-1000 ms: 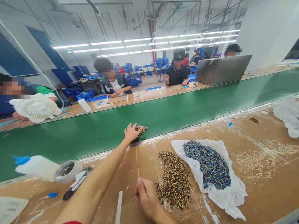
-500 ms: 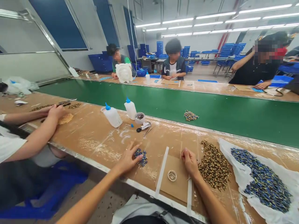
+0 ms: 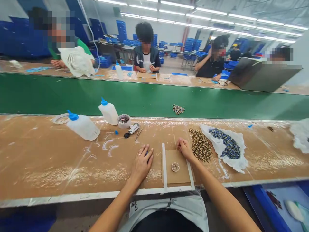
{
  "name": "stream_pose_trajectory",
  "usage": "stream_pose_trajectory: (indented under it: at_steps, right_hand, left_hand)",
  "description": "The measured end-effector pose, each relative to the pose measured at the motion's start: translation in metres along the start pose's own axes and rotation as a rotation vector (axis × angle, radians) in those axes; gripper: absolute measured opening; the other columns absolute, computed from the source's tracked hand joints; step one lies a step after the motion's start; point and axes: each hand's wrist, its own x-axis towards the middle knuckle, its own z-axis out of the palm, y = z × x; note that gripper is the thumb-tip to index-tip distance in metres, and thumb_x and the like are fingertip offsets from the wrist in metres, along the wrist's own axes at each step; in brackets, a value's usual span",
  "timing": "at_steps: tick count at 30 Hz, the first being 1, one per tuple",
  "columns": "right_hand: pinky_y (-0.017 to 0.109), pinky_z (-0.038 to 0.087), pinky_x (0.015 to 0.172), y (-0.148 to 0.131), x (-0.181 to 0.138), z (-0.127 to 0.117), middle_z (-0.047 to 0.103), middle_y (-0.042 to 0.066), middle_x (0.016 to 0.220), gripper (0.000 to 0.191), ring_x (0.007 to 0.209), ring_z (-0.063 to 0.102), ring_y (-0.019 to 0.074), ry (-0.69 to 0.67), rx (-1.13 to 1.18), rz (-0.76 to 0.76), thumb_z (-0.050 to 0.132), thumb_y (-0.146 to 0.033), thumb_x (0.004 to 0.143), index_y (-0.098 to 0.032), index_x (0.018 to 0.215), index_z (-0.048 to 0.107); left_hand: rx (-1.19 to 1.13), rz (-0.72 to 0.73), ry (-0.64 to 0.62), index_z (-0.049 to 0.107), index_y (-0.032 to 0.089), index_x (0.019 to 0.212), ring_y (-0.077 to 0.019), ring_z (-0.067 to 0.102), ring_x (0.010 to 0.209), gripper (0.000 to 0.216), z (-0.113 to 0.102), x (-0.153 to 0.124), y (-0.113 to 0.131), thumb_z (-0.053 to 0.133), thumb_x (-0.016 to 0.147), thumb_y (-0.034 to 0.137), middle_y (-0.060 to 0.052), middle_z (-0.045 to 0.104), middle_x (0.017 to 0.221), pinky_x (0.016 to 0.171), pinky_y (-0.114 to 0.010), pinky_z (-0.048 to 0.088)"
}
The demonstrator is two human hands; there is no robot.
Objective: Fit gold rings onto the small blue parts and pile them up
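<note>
My left hand lies flat on the brown table with its fingers together, covering a small heap of blue parts of which only a sliver shows. My right hand is curled into a loose fist beside a pile of brown-and-cream parts; what it holds, if anything, is hidden. Between my hands lies a cardboard square framed by white strips, with a small round cap on it. A heap of blue parts rests on a white cloth to the right.
Two white bottles with blue caps, a small dish and a tape roll stand at the table's far edge. A green conveyor carries a small heap of parts. Several people sit across it.
My left hand left the heap on the conveyor, came back to the table and now covers the small blue heap. The view swung left, then back to centre. My right hand stayed by the brown pile.
</note>
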Motion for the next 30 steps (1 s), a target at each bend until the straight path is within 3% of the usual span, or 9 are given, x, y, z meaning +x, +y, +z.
stream_pose_trajectory:
  at_steps: [3,6,9,15,23,26,28,30]
  right_hand:
    - [0.042,0.055,0.085,0.0,0.002,0.003,0.06,0.01,0.121,0.032,0.102,0.063,0.0218,0.035,-0.012,0.03,0.058,-0.032,0.095,-0.016,0.122,0.057]
    - [0.042,0.054,0.086,-0.004,0.003,0.007,0.06,0.01,0.122,0.032,0.102,0.063,0.0222,0.087,-0.022,0.031,0.058,-0.032,0.095,-0.016,0.122,0.057]
    - [0.042,0.054,0.086,-0.009,0.007,0.009,0.06,0.01,0.122,0.032,0.103,0.062,0.0224,0.146,-0.033,0.021,0.058,-0.032,0.095,-0.016,0.122,0.057]
    - [0.043,0.054,0.086,-0.017,0.015,0.008,0.06,0.009,0.122,0.033,0.103,0.062,0.0233,0.2,-0.031,0.017,0.058,-0.032,0.094,-0.015,0.122,0.057]
    - [0.042,0.055,0.085,-0.029,0.002,0.0,0.06,0.009,0.121,0.032,0.102,0.063,0.0228,0.198,0.014,0.049,0.058,-0.032,0.094,-0.015,0.122,0.057]
    - [0.042,0.055,0.085,-0.032,-0.023,-0.028,0.06,0.01,0.121,0.032,0.102,0.063,0.022,0.286,0.005,0.062,0.058,-0.032,0.095,-0.015,0.122,0.057]
    - [0.04,0.054,0.086,-0.03,-0.045,-0.067,0.06,0.009,0.123,0.028,0.102,0.062,0.0213,0.41,-0.023,0.073,0.055,-0.032,0.096,-0.018,0.119,0.059]
    - [0.041,0.054,0.086,-0.026,-0.067,-0.119,0.06,0.009,0.123,0.029,0.102,0.062,0.0215,0.597,-0.069,0.093,0.056,-0.032,0.096,-0.017,0.121,0.059]
  left_hand:
    - [-0.052,0.058,0.012,0.062,0.022,0.127,-0.0236,0.042,0.137,0.038,0.011,0.003,-0.008,0.042,0.097,0.03,-0.005,0.052,0.143,0.113,-0.042,0.039]
    - [-0.08,0.102,0.027,0.065,0.019,0.123,-0.0256,0.047,0.133,0.038,0.02,0.011,-0.011,0.041,0.096,0.029,-0.008,0.057,0.137,0.11,-0.044,0.043]
    - [-0.101,0.14,0.063,0.068,0.011,0.117,-0.0339,0.052,0.127,0.042,0.031,0.024,-0.013,0.036,0.096,0.029,-0.016,0.061,0.13,0.103,-0.055,0.046]
    - [-0.131,0.21,0.113,0.069,0.011,0.115,-0.0318,0.055,0.125,0.044,0.051,0.052,-0.018,0.037,0.095,0.033,-0.015,0.063,0.129,0.105,-0.051,0.046]
    - [-0.103,0.211,0.062,0.066,0.016,0.116,-0.0295,0.052,0.128,0.04,0.035,0.064,0.002,0.041,0.093,0.037,-0.014,0.061,0.131,0.108,-0.048,0.043]
    - [-0.055,0.209,0.021,0.066,0.02,0.114,-0.0297,0.054,0.124,0.037,0.024,0.066,0.004,0.042,0.093,0.039,-0.013,0.061,0.13,0.105,-0.048,0.045]
    - [0.032,0.186,0.028,0.067,0.024,0.11,-0.0321,0.058,0.118,0.035,0.016,0.074,0.0,0.043,0.091,0.041,-0.01,0.063,0.127,0.107,-0.056,0.039]
    - [0.075,0.176,0.048,0.068,0.025,0.106,-0.0323,0.06,0.114,0.034,0.004,0.093,-0.002,0.044,0.09,0.042,-0.009,0.065,0.124,0.106,-0.057,0.038]
